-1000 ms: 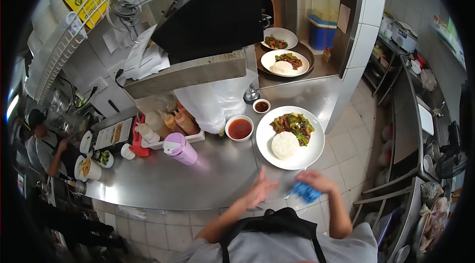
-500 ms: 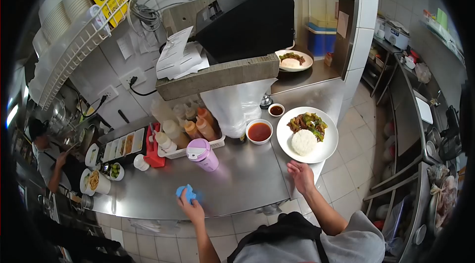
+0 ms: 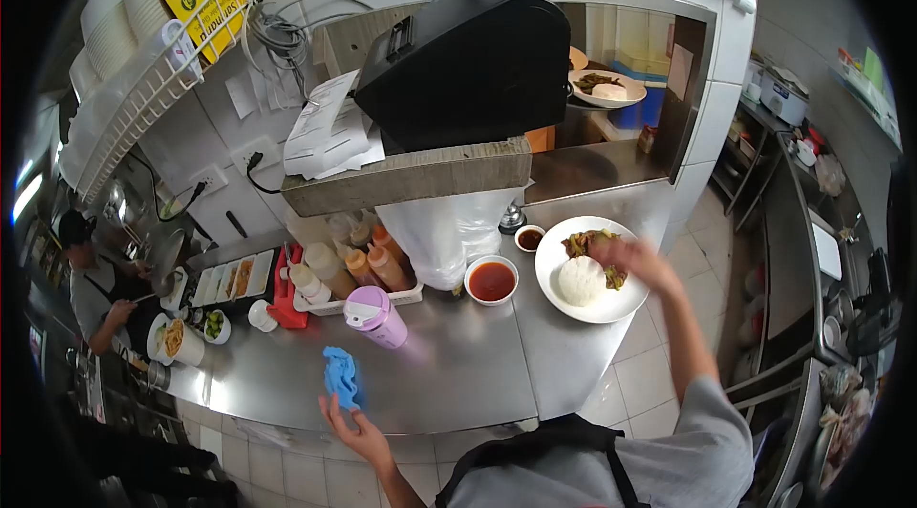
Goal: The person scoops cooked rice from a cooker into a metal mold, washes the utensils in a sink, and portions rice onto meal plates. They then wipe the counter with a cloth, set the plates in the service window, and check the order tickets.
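Observation:
My left hand [image 3: 358, 433] is open, palm up, at the counter's front edge, just below a crumpled blue cloth [image 3: 340, 378] lying on the steel. Over the right side of a white plate [image 3: 564, 306] hangs my right hand [image 3: 635, 260], blurred by motion, its fingers hidden or smeared. On that plate are a mound of white rice [image 3: 581, 281] and a stir-fried dish [image 3: 613, 277], partly covered by the hand. A bowl of red sauce [image 3: 492, 281] and a small cup of dark sauce [image 3: 528, 239] stand left of the plate.
A lilac tumbler [image 3: 378, 319] stands before a basket of sauce bottles [image 3: 363, 303]. A black machine [image 3: 468, 64] sits on the shelf above. Beyond the hatch, a plate of food [image 3: 607, 99] is raised. Another person [image 3: 91, 279] works at far left.
My left hand has let go of the blue cloth and drawn back. My right hand has moved up over the plate. Behind the hatch, the plate and tray have left the ledge.

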`<state>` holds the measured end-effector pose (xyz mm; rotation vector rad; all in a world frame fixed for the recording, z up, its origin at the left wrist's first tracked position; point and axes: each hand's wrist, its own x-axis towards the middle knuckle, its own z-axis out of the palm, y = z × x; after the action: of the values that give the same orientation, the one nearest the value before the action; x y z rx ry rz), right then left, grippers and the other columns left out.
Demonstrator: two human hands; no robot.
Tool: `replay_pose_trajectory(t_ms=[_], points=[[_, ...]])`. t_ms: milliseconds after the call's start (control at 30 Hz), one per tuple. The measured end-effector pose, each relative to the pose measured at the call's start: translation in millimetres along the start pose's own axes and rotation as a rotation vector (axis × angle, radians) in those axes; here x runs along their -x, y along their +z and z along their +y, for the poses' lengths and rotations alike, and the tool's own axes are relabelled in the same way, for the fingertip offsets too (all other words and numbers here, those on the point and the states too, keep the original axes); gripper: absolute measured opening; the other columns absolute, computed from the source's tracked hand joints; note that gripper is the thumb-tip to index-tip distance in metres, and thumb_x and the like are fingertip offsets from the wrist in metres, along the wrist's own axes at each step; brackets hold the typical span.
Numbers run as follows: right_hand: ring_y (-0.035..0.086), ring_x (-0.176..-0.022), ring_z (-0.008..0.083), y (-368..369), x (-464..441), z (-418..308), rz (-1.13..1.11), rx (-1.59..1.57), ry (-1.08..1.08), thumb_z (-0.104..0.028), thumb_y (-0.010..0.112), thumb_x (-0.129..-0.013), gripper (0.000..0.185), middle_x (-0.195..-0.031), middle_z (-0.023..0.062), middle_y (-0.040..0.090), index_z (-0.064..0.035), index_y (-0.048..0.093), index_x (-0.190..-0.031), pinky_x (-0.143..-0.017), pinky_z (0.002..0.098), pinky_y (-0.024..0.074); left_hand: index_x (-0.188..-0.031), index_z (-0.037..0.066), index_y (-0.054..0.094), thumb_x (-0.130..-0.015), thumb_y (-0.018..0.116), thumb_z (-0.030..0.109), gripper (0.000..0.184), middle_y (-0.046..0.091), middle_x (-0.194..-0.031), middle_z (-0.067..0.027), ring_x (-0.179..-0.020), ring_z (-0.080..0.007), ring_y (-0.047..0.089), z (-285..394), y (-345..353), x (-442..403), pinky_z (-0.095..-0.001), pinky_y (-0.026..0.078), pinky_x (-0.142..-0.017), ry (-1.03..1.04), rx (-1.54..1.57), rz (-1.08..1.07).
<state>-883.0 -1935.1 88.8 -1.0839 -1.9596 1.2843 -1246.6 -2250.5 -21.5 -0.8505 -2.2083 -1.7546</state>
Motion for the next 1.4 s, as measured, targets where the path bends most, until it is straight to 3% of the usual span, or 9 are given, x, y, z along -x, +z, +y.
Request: replay_pose_trajectory(t_ms=[133, 433, 500, 567, 767, 833, 1033, 1167, 1400], points=[[0.056, -0.070, 0.0105, -101, -145, -113, 0.528, 0.344, -0.654, -0.015, 0.053, -0.085, 0.018, -0.079, 0.0085, 0.063, 0.0006, 0.058, -0.093, -0.063, 0.0243, 0.0456, -0.111, -0.003, 0.049, -0.086, 0.040, 0.000, 0.027, 0.040, -0.127, -0.0183, -0.118, -0.0297, 0.040, 29, 16, 13, -0.0377, 0.034, -0.095, 0.068, 0.056, 0.151], [0.055, -0.076, 0.0162, -187, -394, -264, 1.009, -0.006, -0.772, -0.022, 0.062, -0.078, 0.038, -0.092, 0.0114, 0.058, -0.0027, 0.051, -0.109, -0.072, 0.0261, 0.0446, -0.106, -0.003, 0.053, -0.088, 0.043, 0.002, 0.022, 0.056, -0.107, -0.0140, -0.101, -0.0220, 0.053, 75, 45, 68, -0.0304, 0.041, -0.085, 0.039, 0.194, 0.162], [0.044, -0.055, 0.0131, -158, -314, -272, 0.890, -0.181, -0.790, -0.002, 0.044, -0.081, 0.040, -0.075, 0.0078, 0.052, -0.0060, 0.043, -0.121, -0.049, 0.0263, 0.0403, -0.101, -0.003, 0.057, -0.087, 0.044, 0.002, 0.019, 0.058, -0.102, -0.0136, -0.096, -0.0212, 0.056, 83, 61, 75, -0.0290, 0.044, -0.081, 0.026, 0.161, 0.088], [0.054, -0.071, 0.0116, -128, -188, -210, 0.695, -0.211, -0.978, -0.015, 0.055, -0.082, 0.023, -0.080, 0.0050, 0.058, -0.0025, 0.056, -0.102, -0.068, 0.0241, 0.0442, -0.095, -0.002, 0.060, -0.087, 0.046, 0.003, 0.017, 0.061, -0.098, -0.0125, -0.092, -0.0209, 0.057, 76, 71, 91, -0.0283, 0.045, -0.079, -0.029, 0.183, -0.030], [0.047, -0.064, 0.0116, 88, 74, -21, 0.215, -0.085, -0.339, 0.004, 0.047, -0.081, 0.020, -0.079, 0.0057, 0.052, -0.0001, 0.060, -0.095, -0.062, 0.0242, 0.0412, -0.094, 0.001, 0.061, -0.081, 0.051, 0.004, 0.017, 0.062, -0.099, -0.0132, -0.093, -0.0231, 0.058, 59, 103, 118, -0.0327, 0.044, -0.082, 0.070, 0.314, -0.452], [0.046, -0.058, 0.0143, 133, 104, 29, 0.176, 0.060, 0.015, 0.004, 0.048, -0.079, 0.022, -0.078, 0.0075, 0.050, -0.0011, 0.061, -0.096, -0.058, 0.0271, 0.0412, -0.106, 0.003, 0.055, -0.078, 0.055, 0.006, 0.028, 0.059, -0.105, -0.0123, -0.102, -0.0286, 0.054, 63, 114, 110, -0.0347, 0.038, -0.087, 0.232, 0.263, -0.637], [0.057, -0.067, 0.0260, 157, 125, 84, 0.178, 0.427, 0.145, -0.002, 0.052, -0.078, 0.021, -0.086, 0.0132, 0.052, -0.0043, 0.061, -0.097, -0.061, 0.0359, 0.0446, -0.124, 0.011, 0.044, -0.070, 0.064, 0.038, 0.064, 0.031, -0.137, -0.0085, -0.130, -0.0304, 0.019, 50, 146, 124, -0.0510, 0.014, -0.103, 0.495, -0.169, -1.113], [0.055, -0.070, 0.0257, 161, 131, 87, 0.416, 0.763, -0.120, -0.004, 0.058, -0.075, 0.016, -0.091, 0.0112, 0.053, -0.0044, 0.063, -0.090, -0.063, 0.0375, 0.0444, -0.125, 0.012, 0.044, -0.066, 0.065, 0.038, 0.067, 0.032, -0.137, -0.0084, -0.130, -0.0301, 0.019, 51, 146, 127, -0.0508, 0.013, -0.103, 0.489, -0.173, -1.072], [0.055, -0.077, 0.0255, 185, 109, 104, 0.189, 0.587, -0.288, -0.002, 0.056, -0.076, 0.011, -0.085, 0.0091, 0.054, -0.0028, 0.063, -0.084, -0.061, 0.0353, 0.0470, -0.122, 0.011, 0.046, -0.064, 0.064, 0.038, 0.066, 0.034, -0.135, -0.0100, -0.131, -0.0297, 0.019, 50, 147, 128, -0.0515, 0.014, -0.103, 0.512, -0.207, -1.026]])
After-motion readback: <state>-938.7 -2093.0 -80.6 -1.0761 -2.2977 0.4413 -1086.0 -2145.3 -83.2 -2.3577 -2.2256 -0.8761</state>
